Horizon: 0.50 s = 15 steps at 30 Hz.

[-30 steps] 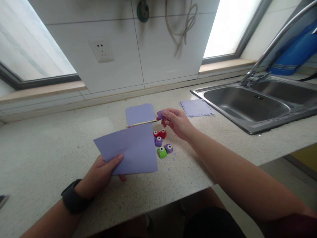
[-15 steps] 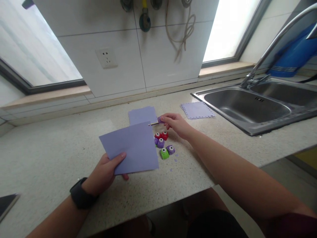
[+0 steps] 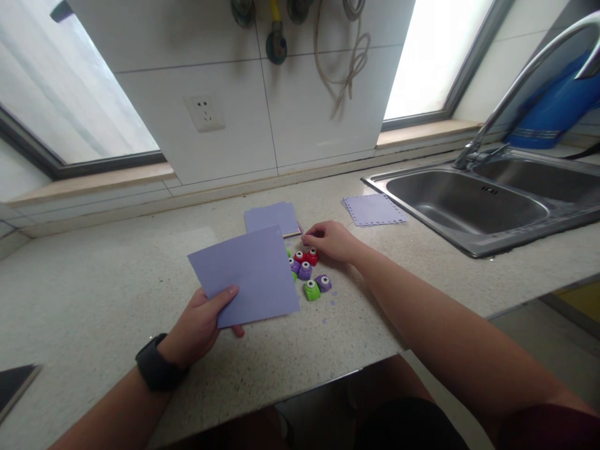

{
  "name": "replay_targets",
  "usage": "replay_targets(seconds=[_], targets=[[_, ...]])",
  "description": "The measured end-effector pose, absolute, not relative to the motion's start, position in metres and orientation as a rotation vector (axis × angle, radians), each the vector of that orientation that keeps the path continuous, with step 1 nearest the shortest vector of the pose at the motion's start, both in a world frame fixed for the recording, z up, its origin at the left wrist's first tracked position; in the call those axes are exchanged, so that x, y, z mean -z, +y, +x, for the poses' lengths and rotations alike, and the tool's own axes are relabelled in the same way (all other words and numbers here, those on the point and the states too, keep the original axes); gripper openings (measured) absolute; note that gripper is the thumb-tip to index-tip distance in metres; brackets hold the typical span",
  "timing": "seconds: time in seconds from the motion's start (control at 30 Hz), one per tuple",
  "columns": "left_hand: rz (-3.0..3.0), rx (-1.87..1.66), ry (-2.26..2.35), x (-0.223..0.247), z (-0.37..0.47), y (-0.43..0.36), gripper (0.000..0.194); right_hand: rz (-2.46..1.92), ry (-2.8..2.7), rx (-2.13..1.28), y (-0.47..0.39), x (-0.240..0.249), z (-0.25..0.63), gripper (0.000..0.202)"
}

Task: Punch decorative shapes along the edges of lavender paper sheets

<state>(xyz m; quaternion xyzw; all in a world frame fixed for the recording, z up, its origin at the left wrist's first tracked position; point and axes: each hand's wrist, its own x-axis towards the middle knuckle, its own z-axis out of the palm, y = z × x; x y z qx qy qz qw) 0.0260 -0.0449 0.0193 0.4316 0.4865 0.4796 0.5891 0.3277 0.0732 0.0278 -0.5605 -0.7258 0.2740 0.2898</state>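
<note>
My left hand (image 3: 206, 322), with a black watch on its wrist, grips a plain purple sheet of paper (image 3: 248, 281) by its lower left, thumb on top. The sheet is tilted above the counter, and a small mark shows at its upper right corner. My right hand (image 3: 330, 240) is low over the counter, right of that corner, with fingertips pinched together. A bit of purple shows under them, too small to name. Just below are several small craft punches: red ones (image 3: 312, 255), purple ones (image 3: 305, 270) and a green one (image 3: 311, 289). The sheet hides part of the group.
Behind the held sheet lies a stack of purple paper (image 3: 269, 215), with a thin yellowish strip (image 3: 293, 234) along its front right edge. Sheets with punched edges (image 3: 372, 209) lie near the steel sink (image 3: 422, 231). Paper scraps (image 3: 332, 302) dot the counter. A dark flat object (image 3: 16, 387) sits far left.
My right hand has moved slightly down and away from the sheet's upper right corner, where it held a small purple-and-silver tool. My left hand and the sheet have hardly moved.
</note>
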Motion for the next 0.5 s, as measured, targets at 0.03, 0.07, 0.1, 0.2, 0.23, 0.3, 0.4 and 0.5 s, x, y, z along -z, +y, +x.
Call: replay_targets(seconds=[0.03, 0.07, 0.1, 0.2, 0.23, 0.3, 0.4, 0.5], targets=[[1.004, -1.124, 1.132, -0.0194, 0.0262, -0.0449, 0.036, -1.499, -1.942, -0.734, 0.0727, -0.0282, 0.3273, 0.026], [1.002, -1.133, 1.132, -0.0196, 0.0264, -0.045, 0.036, -1.5, -1.948, -0.74, 0.0721, -0.0287, 0.327, 0.027], [1.0, -1.14, 1.132, -0.0198, 0.0266, -0.045, 0.036, -1.501, -1.955, -0.742, 0.0716, -0.0293, 0.3267, 0.028], [0.992, -1.152, 1.132, -0.0199, 0.0272, -0.0446, 0.036, -1.504, -1.984, -0.703, 0.0708, -0.0304, 0.3257, 0.028], [0.989, -1.155, 1.132, -0.0198, 0.0273, -0.0444, 0.036, -1.505, -1.993, -0.682, 0.0708, -0.0305, 0.3253, 0.028], [0.982, -1.163, 1.131, -0.0193, 0.0273, -0.0438, 0.037, -1.507, -2.005, -0.651, 0.0714, -0.0301, 0.3245, 0.027], [0.963, -1.172, 1.126, -0.0186, 0.0269, -0.043, 0.038, -1.506, -2.031, -0.636, 0.0736, -0.0285, 0.324, 0.028], [0.947, -1.177, 1.132, -0.0185, 0.0269, -0.0426, 0.037, -1.512, -2.097, -0.611, 0.0756, -0.0271, 0.3244, 0.032]])
